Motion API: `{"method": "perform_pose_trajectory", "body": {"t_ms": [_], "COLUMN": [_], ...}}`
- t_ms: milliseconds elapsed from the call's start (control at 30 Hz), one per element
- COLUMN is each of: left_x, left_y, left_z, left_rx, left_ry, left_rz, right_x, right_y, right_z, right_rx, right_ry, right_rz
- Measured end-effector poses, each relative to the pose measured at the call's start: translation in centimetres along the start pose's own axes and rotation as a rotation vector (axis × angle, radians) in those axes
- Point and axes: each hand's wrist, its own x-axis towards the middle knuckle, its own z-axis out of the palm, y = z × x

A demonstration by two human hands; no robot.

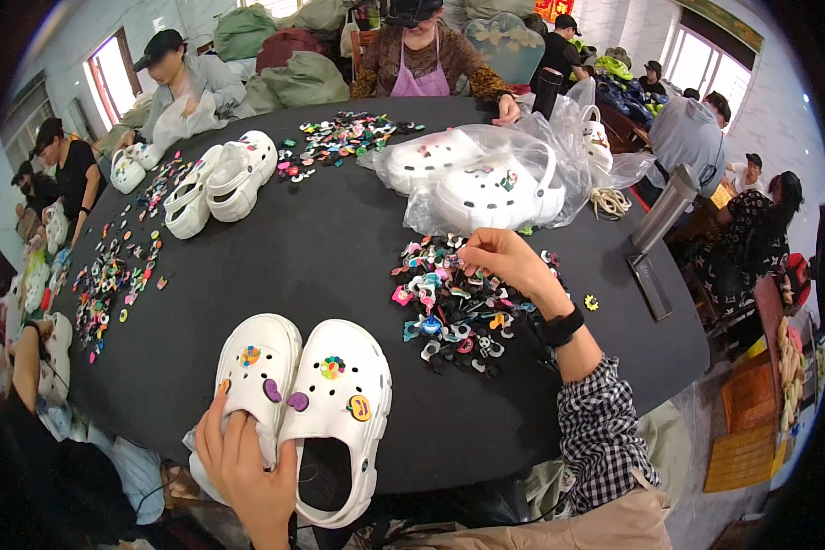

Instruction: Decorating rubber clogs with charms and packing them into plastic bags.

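Two white clogs lie side by side at the near edge of the black table, toes pointing away: a left clog (264, 344) and a right clog (348, 353). Each carries a colourful flower-like charm, a purple charm and an orange or yellow one. My left hand (250, 467) grips the left clog, fingers reaching into its opening and the thumb between the two shoes. Over a heap of mixed shoe charms (458, 307), my right hand (504, 261) is closed in a pinch at the heap's far edge. What sits between its fingertips is too small to make out.
Beyond the heap, white clogs (495, 197) lie in clear plastic bags. Another white pair (238, 174) stands far left, near more charm piles (348, 137). A metal tumbler (666, 209) and a phone (649, 286) are at right. Co-workers sit around the table.
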Motion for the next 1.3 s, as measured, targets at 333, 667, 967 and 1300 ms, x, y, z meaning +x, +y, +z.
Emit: {"method": "perform_pose_trajectory", "body": {"t_ms": [333,667,967,1300], "left_x": [-1.9,-3.7,-3.3,-1.2], "left_y": [-0.5,3.9,4.4,2.1], "left_z": [-4.4,-4.7,-3.3,-1.3], "left_rx": [0.158,-1.954,-2.090,-2.065], "left_ry": [-0.061,-0.317,-0.238,-0.565], "left_rz": [0.035,-0.692,-0.948,-0.914], "right_x": [-0.3,-0.5,-0.8,-0.9], "right_y": [-0.7,-1.5,-1.5,0.3], "right_z": [-0.6,-0.2,2.0,3.5], "right_rx": [0.133,0.329,-0.087,-0.723], "right_ry": [0.005,0.027,0.011,-0.106], "right_rz": [0.023,-0.049,-0.242,-0.593]}}
